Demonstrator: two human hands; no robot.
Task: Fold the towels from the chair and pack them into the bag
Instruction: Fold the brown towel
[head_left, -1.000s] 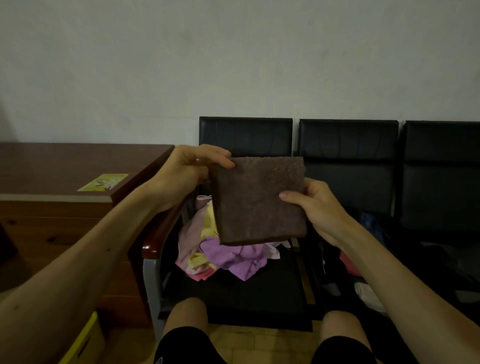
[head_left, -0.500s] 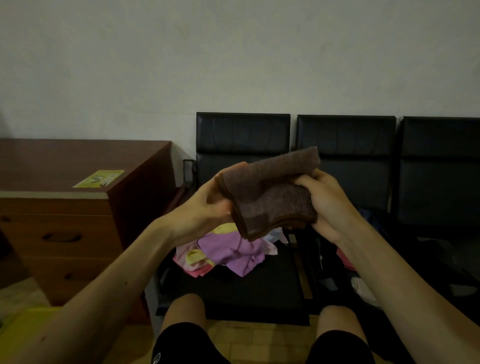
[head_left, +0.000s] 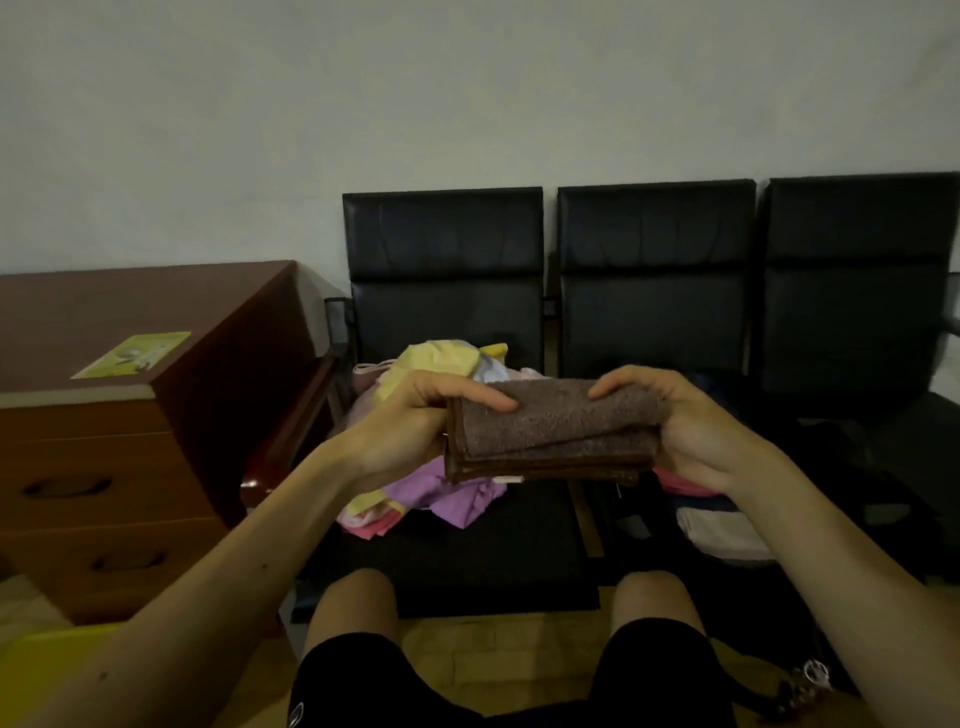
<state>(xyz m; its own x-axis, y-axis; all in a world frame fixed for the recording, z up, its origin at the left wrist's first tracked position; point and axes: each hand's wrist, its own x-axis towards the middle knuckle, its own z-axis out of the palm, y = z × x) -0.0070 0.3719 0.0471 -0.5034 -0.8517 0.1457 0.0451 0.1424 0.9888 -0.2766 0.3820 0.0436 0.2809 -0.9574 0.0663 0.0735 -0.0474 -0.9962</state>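
Since the earlier frame, I am doubling the brown towel (head_left: 556, 431); both hands are gripping its ends, left hand (head_left: 415, 415), right hand (head_left: 696, 426), long axis running hand-to-hand.

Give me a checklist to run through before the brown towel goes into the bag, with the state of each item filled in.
1. Brown towel folded into a compact stack: ok, layered edges line up along the near side.
2. Both hands holding it: ok, left hand grips the left end, right hand the right end.
3. Towel held clear of the pile of towels on the chair: ok, it is held in the air above them.
4. Bag open and within reach: cannot tell, the area to the right is too dark.
5. Room left beside the light folded towel lying there: cannot tell.
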